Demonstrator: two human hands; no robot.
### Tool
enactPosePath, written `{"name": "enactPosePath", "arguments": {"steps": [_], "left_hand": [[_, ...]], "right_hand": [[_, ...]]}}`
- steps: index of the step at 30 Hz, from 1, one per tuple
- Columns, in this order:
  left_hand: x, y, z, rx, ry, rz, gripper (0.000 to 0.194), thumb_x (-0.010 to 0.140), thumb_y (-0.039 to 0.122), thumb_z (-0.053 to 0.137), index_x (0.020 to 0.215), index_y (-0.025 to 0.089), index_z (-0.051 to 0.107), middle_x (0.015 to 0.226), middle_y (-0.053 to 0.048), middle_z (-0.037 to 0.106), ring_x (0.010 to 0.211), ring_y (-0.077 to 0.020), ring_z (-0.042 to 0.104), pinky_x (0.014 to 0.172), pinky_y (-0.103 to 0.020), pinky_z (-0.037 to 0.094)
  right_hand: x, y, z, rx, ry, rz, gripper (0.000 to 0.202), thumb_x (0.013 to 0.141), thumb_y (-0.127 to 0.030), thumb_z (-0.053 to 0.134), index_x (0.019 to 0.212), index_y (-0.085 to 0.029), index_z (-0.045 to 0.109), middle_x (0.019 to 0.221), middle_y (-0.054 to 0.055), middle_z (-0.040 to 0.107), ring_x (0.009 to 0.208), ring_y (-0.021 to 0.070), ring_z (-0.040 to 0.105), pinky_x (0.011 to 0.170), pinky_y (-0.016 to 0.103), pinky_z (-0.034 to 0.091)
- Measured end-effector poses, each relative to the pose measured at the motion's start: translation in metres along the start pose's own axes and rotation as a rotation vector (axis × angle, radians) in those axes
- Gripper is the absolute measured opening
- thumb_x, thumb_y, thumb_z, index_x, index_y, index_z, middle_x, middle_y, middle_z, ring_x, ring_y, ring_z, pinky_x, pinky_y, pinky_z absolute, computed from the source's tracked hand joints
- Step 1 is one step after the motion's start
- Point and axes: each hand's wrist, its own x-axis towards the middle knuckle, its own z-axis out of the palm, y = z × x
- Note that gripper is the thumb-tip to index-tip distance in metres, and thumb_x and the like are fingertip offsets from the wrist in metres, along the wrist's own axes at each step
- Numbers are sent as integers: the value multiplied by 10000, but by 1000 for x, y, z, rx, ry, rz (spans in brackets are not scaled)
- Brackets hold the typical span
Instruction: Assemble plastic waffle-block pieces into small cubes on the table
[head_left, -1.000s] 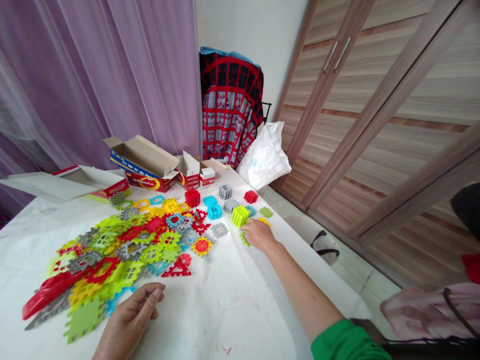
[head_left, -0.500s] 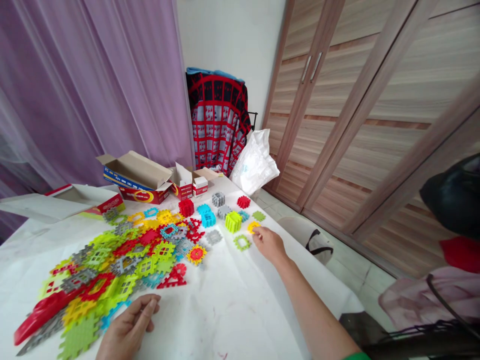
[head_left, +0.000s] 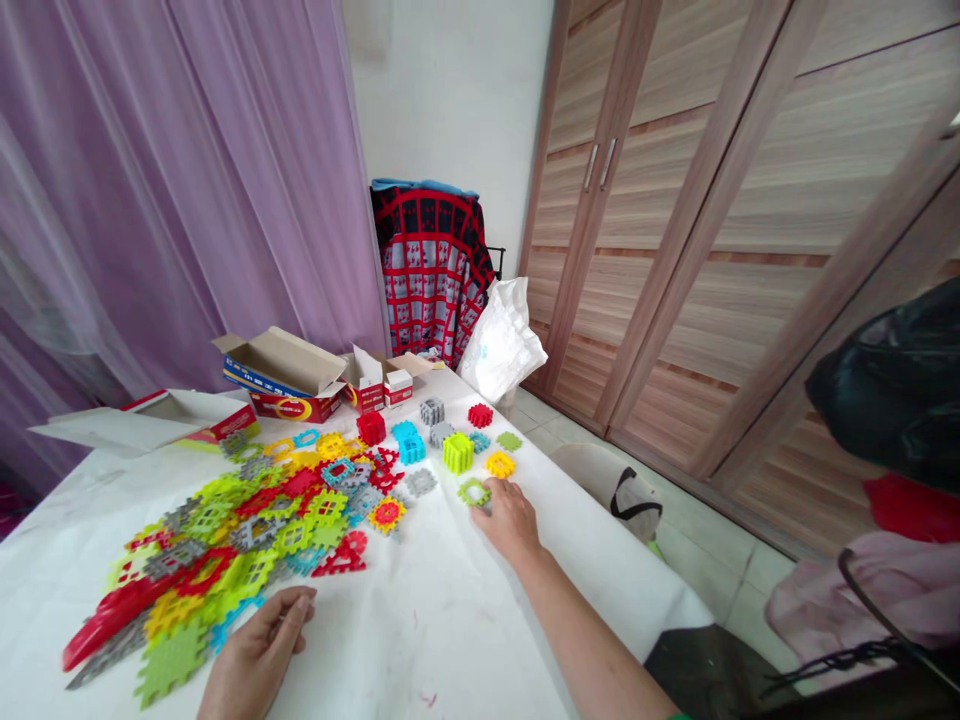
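Note:
My right hand point(head_left: 508, 522) reaches over the table, its thumb and fingers closed at the near edge of a lime green frame-shaped interlocking piece point(head_left: 466, 497). A yellow piece point(head_left: 500, 464) lies just beyond those fingers, and a lime green stack of pieces point(head_left: 457, 453) stands behind the green frame. My left hand point(head_left: 262, 645) rests at the front edge of the pile of interlocking pieces point(head_left: 255, 571). Its fingers are curled in with the thumb against them, and nothing shows in them. A red triangular piece point(head_left: 344, 556) lies beyond it.
Sorted groups include a red stack point(head_left: 371, 429), a blue stack point(head_left: 409, 443), grey pieces point(head_left: 432, 411) and a red group point(head_left: 480, 415). Opened boxes point(head_left: 296, 406) line the back of the white-covered table point(head_left: 420, 620). A white bag point(head_left: 501, 345) stands at the far corner.
My right hand has left the yellow piece and moved left and nearer, to the lime green frame piece. The yellow piece lies flat. My left hand is almost unmoved; the camera view has shifted.

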Motion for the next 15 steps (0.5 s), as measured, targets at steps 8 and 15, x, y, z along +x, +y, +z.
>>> {"name": "enactPosePath", "arguments": {"steps": [8,15], "left_hand": [[-2,0,0,6,8,-26,596,516,781,604,763,246,696,632,-3,705,537,-187,649,549,-276,545],[-2,8,1,45,9,-59,584,477,772,623,734,253,704,602,-8,690,525,-189,642,545,-279,548]], "right_hand": [[33,68,-20,152,288,201,350,806,-315,574,1136,-198,558,1089,71,665,998,202,604,863,298,443],[53,117,-19,15,98,272,363,802,-344,591,1150,-242,575,1072,50,681,1030,218,599,822,294,435]]}}
